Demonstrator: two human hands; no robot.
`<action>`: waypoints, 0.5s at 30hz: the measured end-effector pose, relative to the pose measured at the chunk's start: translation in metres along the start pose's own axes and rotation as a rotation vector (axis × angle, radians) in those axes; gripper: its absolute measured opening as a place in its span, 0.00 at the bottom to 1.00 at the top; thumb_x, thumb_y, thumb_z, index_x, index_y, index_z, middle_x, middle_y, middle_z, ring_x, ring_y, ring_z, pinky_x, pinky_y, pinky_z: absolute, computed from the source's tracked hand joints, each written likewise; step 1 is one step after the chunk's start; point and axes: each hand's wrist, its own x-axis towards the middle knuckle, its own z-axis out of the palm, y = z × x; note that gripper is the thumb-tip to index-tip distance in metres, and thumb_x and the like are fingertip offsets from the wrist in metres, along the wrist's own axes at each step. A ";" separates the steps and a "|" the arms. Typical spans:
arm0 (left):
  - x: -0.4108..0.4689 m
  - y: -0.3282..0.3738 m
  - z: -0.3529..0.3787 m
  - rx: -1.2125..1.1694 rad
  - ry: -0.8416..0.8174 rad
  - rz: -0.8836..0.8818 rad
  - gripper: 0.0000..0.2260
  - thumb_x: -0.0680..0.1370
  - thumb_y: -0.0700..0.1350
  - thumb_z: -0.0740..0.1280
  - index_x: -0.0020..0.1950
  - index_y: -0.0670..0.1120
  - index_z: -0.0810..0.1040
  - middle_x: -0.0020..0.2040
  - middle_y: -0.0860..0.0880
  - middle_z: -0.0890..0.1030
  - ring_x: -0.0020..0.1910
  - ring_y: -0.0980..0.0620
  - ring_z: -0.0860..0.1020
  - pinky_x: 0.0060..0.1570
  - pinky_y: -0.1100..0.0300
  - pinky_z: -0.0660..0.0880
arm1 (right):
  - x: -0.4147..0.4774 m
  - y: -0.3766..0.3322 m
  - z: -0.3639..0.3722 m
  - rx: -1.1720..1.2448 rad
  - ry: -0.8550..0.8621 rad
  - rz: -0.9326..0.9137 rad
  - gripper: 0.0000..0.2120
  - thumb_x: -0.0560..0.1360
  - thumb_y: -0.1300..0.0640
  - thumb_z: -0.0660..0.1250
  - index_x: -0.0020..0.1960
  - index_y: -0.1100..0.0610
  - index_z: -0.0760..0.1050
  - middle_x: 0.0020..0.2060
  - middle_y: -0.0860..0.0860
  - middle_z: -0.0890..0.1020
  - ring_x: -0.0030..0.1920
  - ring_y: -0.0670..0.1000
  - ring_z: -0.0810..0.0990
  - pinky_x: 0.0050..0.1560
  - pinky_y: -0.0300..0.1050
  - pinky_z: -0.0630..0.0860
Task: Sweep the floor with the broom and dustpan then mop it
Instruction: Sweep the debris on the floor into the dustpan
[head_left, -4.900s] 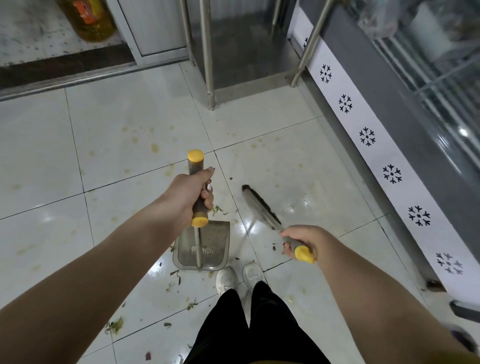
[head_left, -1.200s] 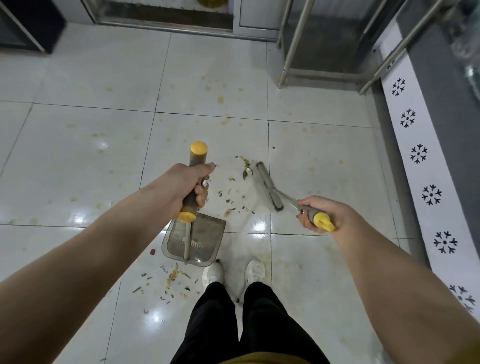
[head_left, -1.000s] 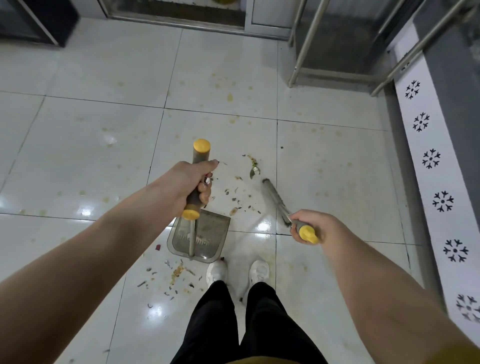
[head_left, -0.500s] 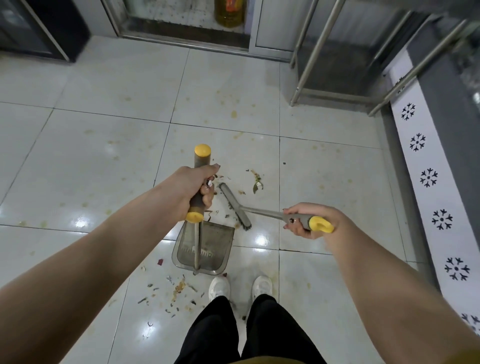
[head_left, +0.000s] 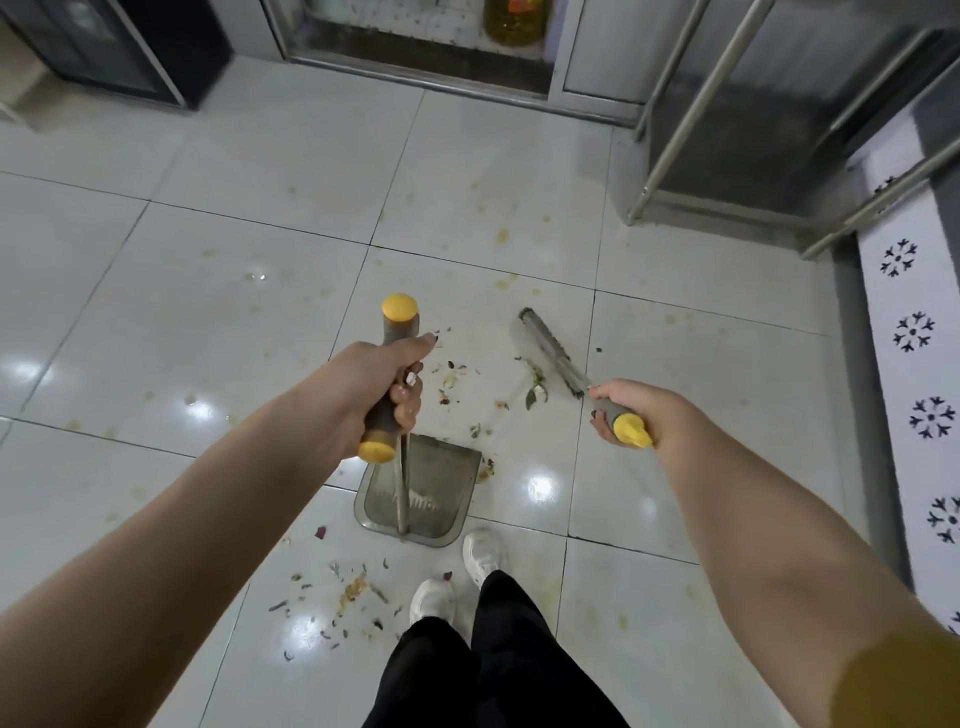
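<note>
The dustpan (head_left: 418, 491) sits flat on the white tiled floor (head_left: 208, 322), just ahead of the person's white shoes (head_left: 457, 577), with its open lip facing away from them. The left hand (head_left: 382, 387) is wrapped tight around the grey, yellow-capped grip of the dustpan's upright handle, and the right hand (head_left: 631, 413) is closed around the broom (head_left: 553, 353) handle, whose brush head is down on the floor beyond the dustpan and to its right. The step in hand looks like drawing the litter into the pan. A loose scatter of leafy scraps (head_left: 488, 379) lies between the brush head and the dustpan's lip, so the stroke that serves best is probably a short, low pull straight toward the lip, bristles kept in contact with the tile so the wet-looking bits are not flicked sideways. The left hand should press the lip firmly down, or fine pieces will slide under it. A second patch of debris (head_left: 343, 597) lies behind the dustpan, beside the shoes; the pan will likely need turning or moving back to catch it. Yellowish stains farther out are for the mop, which is not in view.
</note>
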 end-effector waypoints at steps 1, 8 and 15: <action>0.004 0.004 0.003 0.005 0.009 -0.003 0.16 0.77 0.48 0.67 0.34 0.45 0.66 0.23 0.50 0.64 0.15 0.57 0.62 0.18 0.71 0.62 | 0.009 -0.004 0.000 -0.006 0.003 0.001 0.09 0.78 0.56 0.64 0.53 0.60 0.67 0.37 0.56 0.71 0.14 0.49 0.72 0.17 0.35 0.72; 0.027 0.027 0.015 0.022 0.056 -0.028 0.15 0.77 0.47 0.67 0.35 0.44 0.66 0.22 0.51 0.65 0.16 0.58 0.62 0.17 0.70 0.62 | 0.029 -0.013 0.021 -0.187 -0.067 0.068 0.05 0.79 0.60 0.62 0.49 0.62 0.67 0.36 0.56 0.71 0.14 0.49 0.72 0.19 0.36 0.73; 0.027 0.036 0.018 0.054 0.070 -0.037 0.16 0.77 0.48 0.67 0.34 0.44 0.66 0.24 0.50 0.65 0.16 0.57 0.62 0.17 0.70 0.62 | 0.004 -0.007 0.044 -0.242 -0.199 0.138 0.08 0.79 0.59 0.62 0.45 0.62 0.67 0.32 0.56 0.72 0.15 0.48 0.72 0.19 0.34 0.72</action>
